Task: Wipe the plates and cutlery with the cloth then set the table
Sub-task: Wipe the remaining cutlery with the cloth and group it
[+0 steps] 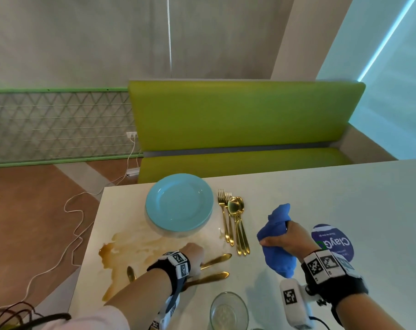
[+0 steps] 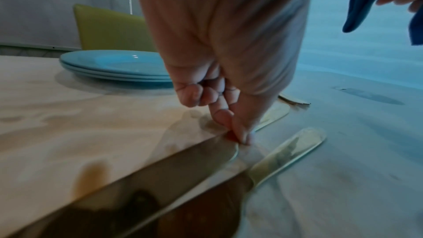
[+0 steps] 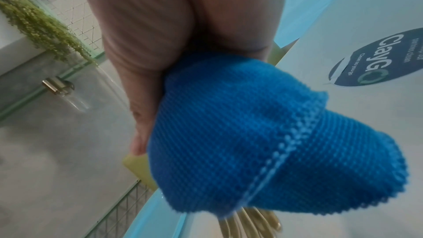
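Two stacked light-blue plates (image 1: 178,203) (image 2: 114,64) sit near the table's far left edge. Gold forks and spoons (image 1: 234,222) (image 3: 249,223) lie in a bunch just right of them. Gold knives (image 1: 211,277) lie near the front. My left hand (image 1: 194,254) (image 2: 238,137) reaches down onto them, thumb and forefinger pinching the end of one knife (image 2: 183,169) that still lies on the table. A second knife (image 2: 290,153) lies beside it. My right hand (image 1: 285,239) (image 3: 146,97) grips a bunched blue cloth (image 1: 277,256) (image 3: 228,133) above the table, right of the cutlery.
A brown liquid spill (image 1: 121,258) spreads over the white table (image 1: 321,186) left of the knives, up to the plates. A glass bowl (image 1: 228,310) stands at the front edge. A round blue sticker (image 1: 333,241) is under my right hand. A green bench (image 1: 245,120) faces the table.
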Available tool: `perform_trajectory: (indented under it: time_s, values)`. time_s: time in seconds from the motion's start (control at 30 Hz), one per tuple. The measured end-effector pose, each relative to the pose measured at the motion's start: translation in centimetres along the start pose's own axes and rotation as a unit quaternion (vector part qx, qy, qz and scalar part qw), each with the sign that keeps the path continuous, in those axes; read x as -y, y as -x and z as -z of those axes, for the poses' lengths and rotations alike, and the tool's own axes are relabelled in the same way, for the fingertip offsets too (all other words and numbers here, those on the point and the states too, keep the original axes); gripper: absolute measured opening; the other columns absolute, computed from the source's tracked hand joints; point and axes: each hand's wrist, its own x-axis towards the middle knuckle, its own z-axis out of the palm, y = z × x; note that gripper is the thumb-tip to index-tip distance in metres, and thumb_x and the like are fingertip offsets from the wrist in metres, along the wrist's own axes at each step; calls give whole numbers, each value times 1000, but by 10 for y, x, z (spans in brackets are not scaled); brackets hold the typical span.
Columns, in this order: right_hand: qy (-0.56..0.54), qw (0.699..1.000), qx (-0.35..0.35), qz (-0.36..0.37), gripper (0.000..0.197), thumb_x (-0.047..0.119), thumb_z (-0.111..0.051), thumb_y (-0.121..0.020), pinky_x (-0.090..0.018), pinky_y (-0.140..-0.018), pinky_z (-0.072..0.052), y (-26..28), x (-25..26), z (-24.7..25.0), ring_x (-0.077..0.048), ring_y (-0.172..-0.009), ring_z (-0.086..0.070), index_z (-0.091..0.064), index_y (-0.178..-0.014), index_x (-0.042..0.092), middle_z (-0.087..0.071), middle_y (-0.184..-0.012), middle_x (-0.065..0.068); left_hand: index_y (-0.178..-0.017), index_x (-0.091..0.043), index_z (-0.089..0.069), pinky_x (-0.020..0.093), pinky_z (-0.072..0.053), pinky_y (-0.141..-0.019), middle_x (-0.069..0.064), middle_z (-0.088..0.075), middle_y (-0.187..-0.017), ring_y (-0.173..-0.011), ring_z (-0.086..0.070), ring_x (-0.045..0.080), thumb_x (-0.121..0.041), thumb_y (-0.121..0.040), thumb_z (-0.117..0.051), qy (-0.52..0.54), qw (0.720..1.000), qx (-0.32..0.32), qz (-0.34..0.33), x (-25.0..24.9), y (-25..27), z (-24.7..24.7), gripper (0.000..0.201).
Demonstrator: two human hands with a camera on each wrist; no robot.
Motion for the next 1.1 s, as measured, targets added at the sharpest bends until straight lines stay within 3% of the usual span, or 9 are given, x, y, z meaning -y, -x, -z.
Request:
perform_trajectory:
  time_s: [0.13, 0.3, 0.4, 0.53, 0.6, 0.67, 0.8, 0.9, 1.1]
  values:
    - [-17, 1000, -12, 6, 28, 29, -79, -70, -29, -79, -46, -3, -1, 0, -22, -93, -60, -53, -78, 21, -64, -93, -7, -102, -2, -66, 36, -55, -85, 10, -62, -89, -88, -63, 27, -14, -83, -60, -37, 999, 29, -3, -2, -4, 4, 24]
    - [-59, 998, -24, 18, 20, 27, -74, -76, -30, -78, -45, 0, 5, -8, -20, -84, -58, -56, -70, 23, -62, -76, 1, -105, -2, -66, 35, -52, -89, 13, -67, -106, -98, -62, 29, -14, -86, -56, -21, 1000, -3, -13, 2, 0, 21, 25]
    - [-77, 996, -30, 22, 21, 26, -75, -75, -39, -83, -49, 2, 16, -13, -26, -87, -60, -66, -79, 7, -67, -86, -14, -105, -8, -63, 30, -45, -88, 8, -64, -107, -101, -58, 24, -19, -91, -55, 67, 994, -86, -28, 7, 13, 50, 20]
    - [-124, 990, -37, 52, 15, 21, -74, -76, -36, -75, -50, 6, 33, -20, -25, -82, -60, -64, -75, 9, -66, -78, -10, -95, -17, -56, 26, -40, -83, 2, -60, -98, -91, -51, 15, -24, -92, -56, 260, 954, -144, -41, 10, 28, 92, 7]
    - [-155, 985, -36, 69, 13, 16, -70, -80, -33, -73, -46, 9, 45, -25, -23, -80, -57, -62, -73, 9, -63, -76, -9, -90, -17, -55, 30, -45, -91, 1, -62, -94, -90, -55, 16, -19, -91, -59, 345, 925, -152, -56, 9, 35, 104, 4]
    - [-163, 983, -23, 85, 19, 18, -66, -84, -35, -77, -45, 9, 57, -31, -22, -82, -56, -64, -83, 0, -63, -83, -13, -78, -19, -53, 38, -47, -97, -1, -63, -82, -84, -59, 19, -10, -88, -62, 420, 891, -152, -84, 3, 41, 109, 16]
    - [-118, 986, 35, 114, 46, 38, -65, -82, -43, -80, -47, 12, 80, -53, -20, -81, -54, -63, -91, -6, -66, -93, -25, -67, -24, -49, 38, -46, -83, 4, -60, -76, -77, -53, 20, -5, -83, -64, 465, 861, -175, -110, -14, 51, 109, 29]
    - [-77, 988, 24, 129, 34, 35, -62, -86, -40, -79, -49, 19, 91, -67, -23, -79, -57, -65, -89, 2, -67, -97, -27, -64, -23, -45, 26, -41, -65, -1, -58, -69, -66, -48, 15, -8, -84, -60, 478, 848, -206, -103, -22, 58, 110, 29]
    - [-59, 990, -13, 131, 34, 34, -61, -86, -37, -82, -48, 26, 87, -68, -25, -82, -58, -65, -88, 0, -68, -96, -23, -67, -19, -47, 23, -41, -67, 0, -57, -71, -70, -50, 15, -3, -85, -62, 558, 789, -241, -94, -28, 69, 114, 28]
